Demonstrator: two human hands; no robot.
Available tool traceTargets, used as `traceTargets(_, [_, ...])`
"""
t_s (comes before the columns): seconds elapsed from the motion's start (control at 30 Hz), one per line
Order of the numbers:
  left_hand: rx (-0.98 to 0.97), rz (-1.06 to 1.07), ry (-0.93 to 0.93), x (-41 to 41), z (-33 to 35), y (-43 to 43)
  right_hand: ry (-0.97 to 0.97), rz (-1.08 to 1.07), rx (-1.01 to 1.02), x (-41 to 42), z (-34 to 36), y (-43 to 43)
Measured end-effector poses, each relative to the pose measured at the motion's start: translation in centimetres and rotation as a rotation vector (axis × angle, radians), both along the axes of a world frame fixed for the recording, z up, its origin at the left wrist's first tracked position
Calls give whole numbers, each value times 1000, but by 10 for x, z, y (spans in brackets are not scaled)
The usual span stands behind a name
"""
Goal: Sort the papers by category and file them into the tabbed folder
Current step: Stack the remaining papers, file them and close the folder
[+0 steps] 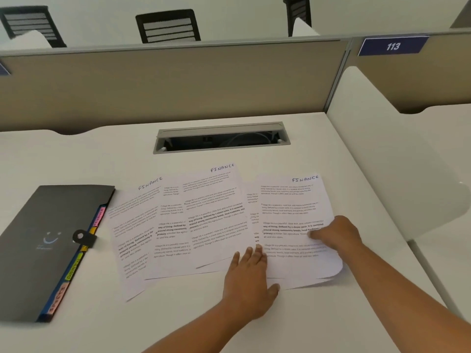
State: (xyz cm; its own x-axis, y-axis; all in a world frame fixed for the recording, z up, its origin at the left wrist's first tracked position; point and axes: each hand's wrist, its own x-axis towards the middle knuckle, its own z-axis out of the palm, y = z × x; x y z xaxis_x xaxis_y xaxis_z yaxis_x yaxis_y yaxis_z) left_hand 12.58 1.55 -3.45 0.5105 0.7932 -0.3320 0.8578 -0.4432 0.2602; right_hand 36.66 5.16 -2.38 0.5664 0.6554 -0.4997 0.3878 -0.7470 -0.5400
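Note:
Several printed sheets (198, 225) lie fanned across the white desk; three visible tops are hand-marked "FINANCE". A dark grey tabbed folder (46, 240) lies closed at the left, with coloured tabs along its right edge and a round clasp. My left hand (248, 281) rests flat, fingers apart, on the lower edge of the middle sheets. My right hand (336, 234) presses fingers down on the rightmost sheet (293, 207), whose lower right corners curl over sheets below it.
A grey cable tray (221, 137) is sunk in the desk behind the papers. A beige partition (178, 82) closes the back, a white divider (382, 154) the right. Sign "113" (393, 46) and black chairs (168, 25) lie beyond.

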Motion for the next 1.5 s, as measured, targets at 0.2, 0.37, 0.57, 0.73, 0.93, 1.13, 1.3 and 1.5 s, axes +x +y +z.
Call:
traceTargets(0.2, [-46, -35, -2, -7, 1, 3, 290, -211, 53, 12, 7, -1])
traceTargets(0.37, [-84, -25, -50, -11, 0, 5, 317, -148, 93, 6, 8, -1])
traceTargets(0.57, [-85, 217, -371, -33, 9, 16, 222, -60, 365, 1, 27, -9])
traceTargets(0.73, [-324, 708, -847, -60, 43, 45, 446, -77, 500, -28, 54, -10])
traceTargets(0.93, [-648, 870, -1150, -102, 77, 68, 620, 65, 463, -85, 65, 0])
traceTargets(1.13, [-514, 921, -1138, -141, 74, 67, 639, 133, 411, -130, 58, 19])
traceTargets(1.3, [-490, 910, -1087, -160, 73, 82, 568, -2, 460, -145, 50, 30])
traceTargets(1.5, [-205, 1022, -808, -175, 47, 119, 637, -132, 458, -143, 46, 42])
